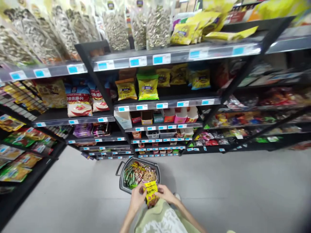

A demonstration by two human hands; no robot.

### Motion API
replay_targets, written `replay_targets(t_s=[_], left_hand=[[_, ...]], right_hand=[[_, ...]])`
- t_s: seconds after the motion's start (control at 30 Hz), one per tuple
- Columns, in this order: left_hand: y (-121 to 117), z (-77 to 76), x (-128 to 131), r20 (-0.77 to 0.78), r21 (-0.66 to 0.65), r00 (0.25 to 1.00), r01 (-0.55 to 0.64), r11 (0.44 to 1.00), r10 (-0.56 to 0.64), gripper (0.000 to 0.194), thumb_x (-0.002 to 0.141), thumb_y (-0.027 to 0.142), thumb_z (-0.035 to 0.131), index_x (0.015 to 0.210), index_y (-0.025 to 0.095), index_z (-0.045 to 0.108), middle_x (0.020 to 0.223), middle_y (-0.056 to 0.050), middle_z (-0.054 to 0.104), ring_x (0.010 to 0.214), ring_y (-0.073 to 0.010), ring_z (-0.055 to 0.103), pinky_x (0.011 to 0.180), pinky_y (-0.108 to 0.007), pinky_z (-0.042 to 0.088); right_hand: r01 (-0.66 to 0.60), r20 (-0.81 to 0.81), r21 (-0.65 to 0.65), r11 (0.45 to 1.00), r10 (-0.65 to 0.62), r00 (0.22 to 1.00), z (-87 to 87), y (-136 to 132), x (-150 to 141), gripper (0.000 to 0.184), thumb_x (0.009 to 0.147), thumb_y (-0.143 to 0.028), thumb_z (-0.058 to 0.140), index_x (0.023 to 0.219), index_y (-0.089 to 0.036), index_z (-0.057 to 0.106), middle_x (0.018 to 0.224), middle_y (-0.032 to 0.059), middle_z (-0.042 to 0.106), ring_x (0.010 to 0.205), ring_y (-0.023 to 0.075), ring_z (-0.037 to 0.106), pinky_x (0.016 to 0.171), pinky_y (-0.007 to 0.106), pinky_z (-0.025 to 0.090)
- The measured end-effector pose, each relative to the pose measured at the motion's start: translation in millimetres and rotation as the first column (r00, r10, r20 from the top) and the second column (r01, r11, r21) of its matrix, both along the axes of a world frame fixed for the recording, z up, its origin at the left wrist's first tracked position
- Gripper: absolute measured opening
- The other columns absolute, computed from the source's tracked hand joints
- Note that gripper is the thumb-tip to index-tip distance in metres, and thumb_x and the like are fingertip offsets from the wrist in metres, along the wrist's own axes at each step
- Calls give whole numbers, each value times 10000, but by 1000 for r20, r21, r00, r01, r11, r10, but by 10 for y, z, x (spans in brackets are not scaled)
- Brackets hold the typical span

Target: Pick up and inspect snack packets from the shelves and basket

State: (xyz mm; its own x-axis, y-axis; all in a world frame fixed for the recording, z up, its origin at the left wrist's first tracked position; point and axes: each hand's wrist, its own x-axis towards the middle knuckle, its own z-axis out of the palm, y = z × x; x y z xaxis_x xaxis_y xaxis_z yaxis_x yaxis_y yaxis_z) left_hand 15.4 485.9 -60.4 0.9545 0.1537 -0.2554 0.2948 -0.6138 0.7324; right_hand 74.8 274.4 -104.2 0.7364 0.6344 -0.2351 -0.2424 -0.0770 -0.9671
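A small yellow snack packet (151,191) with dark print and a reddish-brown lower end is held between both hands, close to the body. My left hand (138,195) pinches its left edge, and my right hand (165,194) grips the right edge. Just beyond the packet, a dark grey shopping basket (122,184) stands on the floor. Inside lie many small wrapped snacks (138,173), green ones at the left and brown or reddish ones at the middle and right. The near rim of the basket is partly hidden by my hands and the packet.
A black shelf unit (167,103) spans the front, with yellow snack bags (148,87) and large clear bags of seeds (159,27). Small open boxes (169,115) fill a lower shelf. Another rack (24,168) stands at left. Grey floor (206,184) surrounds the basket.
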Motion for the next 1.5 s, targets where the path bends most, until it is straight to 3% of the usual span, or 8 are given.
replay_targets(t_s=[0.13, 0.27, 0.43, 0.53, 0.7, 0.83, 1.07, 1.5], left_hand=[[-382, 108, 308, -17, -123, 993, -115, 986, 114, 110, 826, 380, 501, 871, 293, 452, 909, -13, 691, 948, -182, 696, 784, -280, 571], [-1003, 301, 660, 14, -272, 976, -205, 940, 217, 248, 876, 525, 445, 909, 279, 443, 979, -55, 689, 1002, -195, 683, 824, -304, 563], [-1771, 504, 824, -34, -703, 976, -178, 689, 217, 499, 786, 576, 618, 1116, 214, 522, 1022, -115, 703, 972, -259, 685, 819, -362, 546], [-2167, 482, 773, -90, -823, 982, -167, 544, 164, 622, 750, 521, 705, 1248, 211, 501, 1053, -124, 709, 968, -263, 687, 838, -372, 534], [-2603, 262, 615, -116, -833, 909, -309, 459, 401, 737, 657, 463, 806, 1280, 217, 499, 1175, -151, 674, 1073, -276, 655, 894, -375, 522], [-2653, 233, 571, -109, -810, 894, -333, 483, 435, 723, 687, 440, 792, 1294, 224, 464, 1194, -146, 667, 1112, -266, 642, 907, -367, 521], [-2585, 534, 711, -20, -764, 929, -253, 593, 369, 633, 703, 394, 782, 1227, 201, 484, 1158, -146, 685, 1042, -254, 673, 859, -357, 538], [-2690, 634, 414, -20, -692, 946, -246, 679, 323, 386, 671, 364, 796, 952, 160, 626, 976, -97, 735, 851, -218, 701, 737, -299, 545]], right_hand=[[43, -25, 115, 992, -41, 999, 233, -322, 96, 402, 767, -478, 704, 1015, -161, 708, 983, 92, 750, 882, 265, 703, 836, 405, 531], [243, -5, 196, 950, -246, 969, 431, -714, 236, 436, 765, -509, 712, 1045, -175, 703, 1039, 101, 741, 905, 267, 694, 868, 414, 525], [522, -37, 144, 841, -522, 852, 536, -1312, 292, 470, 729, -555, 729, 993, -167, 712, 999, 123, 747, 872, 292, 694, 800, 411, 542], [598, -94, 134, 790, -591, 801, 595, -1666, 282, 470, 722, -545, 740, 1002, -169, 706, 1035, 129, 740, 941, 314, 686, 808, 410, 544], [697, -164, 106, 710, -678, 716, 693, -2068, 247, 462, 750, -527, 721, 1063, -192, 661, 1044, 112, 742, 889, 294, 704, 777, 404, 560], [757, -181, 89, 648, -736, 652, 757, -2254, 227, 449, 747, -518, 725, 1050, -198, 639, 992, 103, 753, 841, 280, 715, 734, 385, 572], [813, -193, 55, 580, -793, 579, 822, -2434, 203, 402, 740, -491, 736, 1009, -209, 635, 992, 82, 752, 865, 256, 716, 736, 347, 576], [713, -243, 82, 697, -679, 692, 881, -2336, 178, 498, 560, -340, 884, 969, -194, 640, 972, 83, 758, 828, 244, 726, 752, 354, 585]])
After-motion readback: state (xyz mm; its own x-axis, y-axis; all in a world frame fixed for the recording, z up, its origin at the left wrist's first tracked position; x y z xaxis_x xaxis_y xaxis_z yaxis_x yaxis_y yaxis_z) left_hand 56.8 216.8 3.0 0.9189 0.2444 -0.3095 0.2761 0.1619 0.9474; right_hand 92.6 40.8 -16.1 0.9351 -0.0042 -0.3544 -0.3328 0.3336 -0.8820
